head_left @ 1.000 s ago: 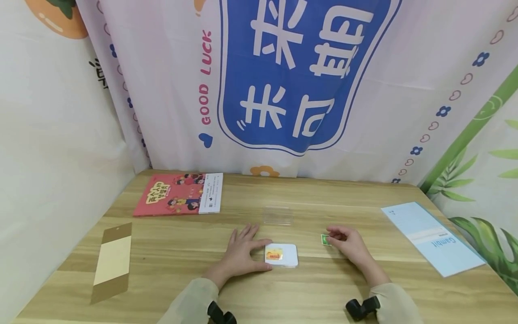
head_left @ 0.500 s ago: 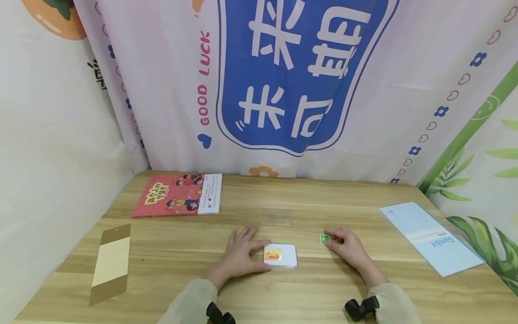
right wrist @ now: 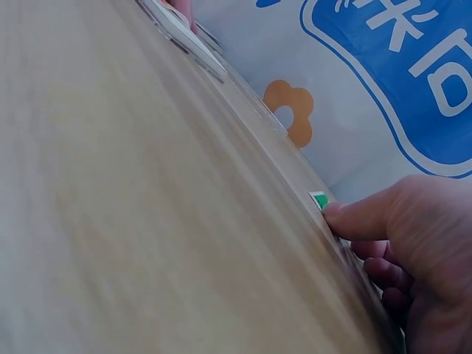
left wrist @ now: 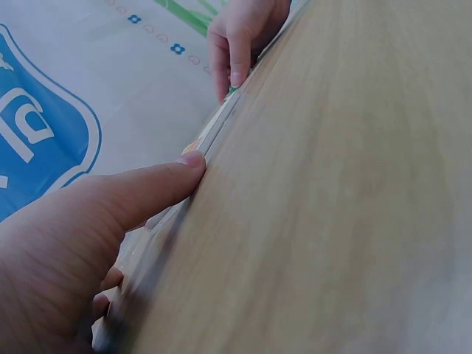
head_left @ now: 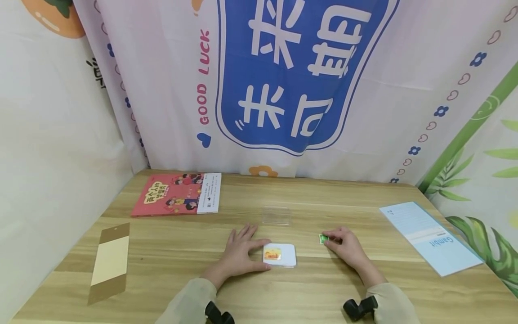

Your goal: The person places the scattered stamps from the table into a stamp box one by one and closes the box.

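Right hand (head_left: 347,247) pinches a green square (head_left: 323,239) well in from the wooden table's (head_left: 291,292) edges. Behind the far edge hangs a printed curtain (head_left: 170,103); a red book (head_left: 170,198) lies near the far left corner. Both hands reach from the near side, the left hand (head_left: 240,256) spread, thumb and forefinger apart, touching white cards (head_left: 289,254). Only the right wrist view shows the right hand's lower fingers (right wrist: 385,274) curled.

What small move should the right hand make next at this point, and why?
Probably carry the small green piece leftward, over the bare right part of the white card. The right hand pinches the piece, apart from the card; the left hand touches the card's left end, and the orange-yellow picture covers only the card's left part.
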### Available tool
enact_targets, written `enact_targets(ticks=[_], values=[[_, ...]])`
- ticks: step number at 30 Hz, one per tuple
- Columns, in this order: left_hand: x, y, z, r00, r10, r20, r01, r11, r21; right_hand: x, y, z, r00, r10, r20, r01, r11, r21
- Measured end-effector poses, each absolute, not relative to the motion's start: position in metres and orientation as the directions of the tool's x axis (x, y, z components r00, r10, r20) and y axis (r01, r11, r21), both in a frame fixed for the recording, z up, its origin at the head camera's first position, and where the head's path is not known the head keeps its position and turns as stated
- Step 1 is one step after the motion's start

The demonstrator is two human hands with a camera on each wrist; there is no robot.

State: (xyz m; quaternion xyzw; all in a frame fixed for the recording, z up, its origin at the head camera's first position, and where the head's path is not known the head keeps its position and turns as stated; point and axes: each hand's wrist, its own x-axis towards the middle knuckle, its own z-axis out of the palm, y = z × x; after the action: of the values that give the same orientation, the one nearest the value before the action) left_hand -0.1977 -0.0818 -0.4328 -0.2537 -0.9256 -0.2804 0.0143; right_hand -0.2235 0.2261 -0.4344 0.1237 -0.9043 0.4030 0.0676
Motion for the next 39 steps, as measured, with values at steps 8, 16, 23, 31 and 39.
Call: enact_targets(ticks=[8, 16, 23, 31, 39], values=[[-0.1978, -0.0818, -0.4323, -0.874, 0.457, 0.166, 0.471, 0.713, 0.518, -0.2227, 0.2249, -0.4339, -0.959, -0.166, 0.23, -0.283, 0.631, -0.723], [-0.1978, -0.0819, -0.4312, -0.875, 0.454, 0.168, 0.47, 0.712, 0.522, -0.2216, 0.223, -0.4332, -0.97, -0.146, 0.194, -0.243, 0.561, -0.791], [-0.1972, -0.0821, -0.4311, -0.875, 0.455, 0.164, 0.468, 0.709, 0.527, -0.221, 0.2212, -0.4315, -0.978, -0.145, 0.153, -0.208, 0.55, -0.808], [-0.1974, -0.0817, -0.4311, -0.874, 0.455, 0.17, 0.471, 0.709, 0.525, -0.2216, 0.2213, -0.431, -0.981, -0.137, 0.14, -0.193, 0.561, -0.805], [-0.1975, -0.0814, -0.4318, -0.878, 0.45, 0.163, 0.463, 0.713, 0.526, -0.2247, 0.2194, -0.4281, -0.979, -0.147, 0.138, -0.198, 0.575, -0.794]])
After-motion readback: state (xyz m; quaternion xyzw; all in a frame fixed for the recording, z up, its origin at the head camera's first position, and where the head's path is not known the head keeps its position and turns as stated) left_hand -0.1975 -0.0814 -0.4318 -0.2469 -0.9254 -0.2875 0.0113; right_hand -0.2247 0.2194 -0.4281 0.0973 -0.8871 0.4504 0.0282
